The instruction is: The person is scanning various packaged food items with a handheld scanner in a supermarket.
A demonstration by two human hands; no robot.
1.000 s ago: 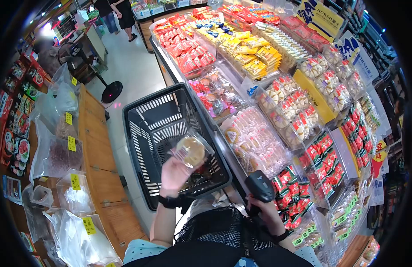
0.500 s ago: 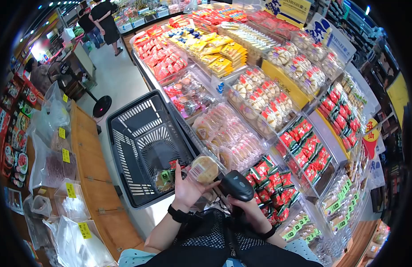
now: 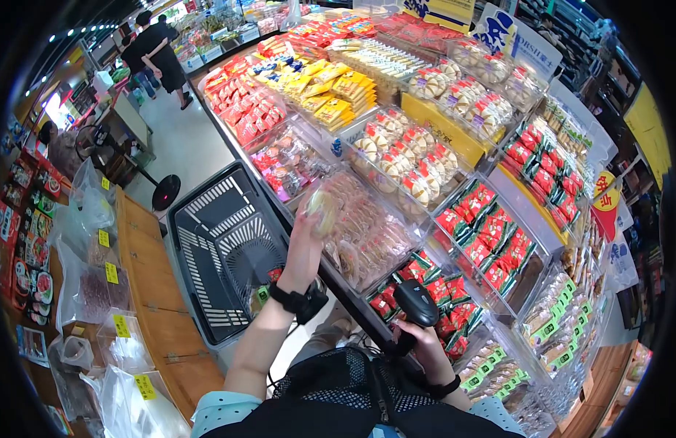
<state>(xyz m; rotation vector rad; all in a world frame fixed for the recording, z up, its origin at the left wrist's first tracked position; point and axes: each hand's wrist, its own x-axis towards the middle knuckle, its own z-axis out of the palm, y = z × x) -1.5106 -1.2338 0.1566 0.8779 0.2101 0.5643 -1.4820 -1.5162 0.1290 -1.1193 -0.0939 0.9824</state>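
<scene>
My left hand [image 3: 303, 247] is closed on a clear-wrapped round pastry [image 3: 322, 210], held above the near edge of a bin of pale wrapped biscuits [image 3: 374, 241]. A wristband with a black device sits on that wrist. In my right hand [image 3: 423, 343] is a black handheld barcode scanner [image 3: 416, 302], in front of the red and green snack packets [image 3: 455, 296]. A dark grey shopping basket [image 3: 206, 248] stands to the left of my left hand. Packaged food [image 3: 262, 293] lies in its near end, partly hidden by my left arm.
Beyond the biscuits are yellow packets [image 3: 345, 98], red packets [image 3: 243, 109] and boxed shell-shaped pastries [image 3: 403, 157]. A wooden cabinet [image 3: 159, 285] with plastic bags runs along the left. A standing fan [image 3: 166, 192] and two people [image 3: 159, 55] are further down the aisle.
My left hand has moved forward with the wrapped pastry, from beside the basket to over the biscuit bin. The right hand with the scanner has shifted slightly right and down.
</scene>
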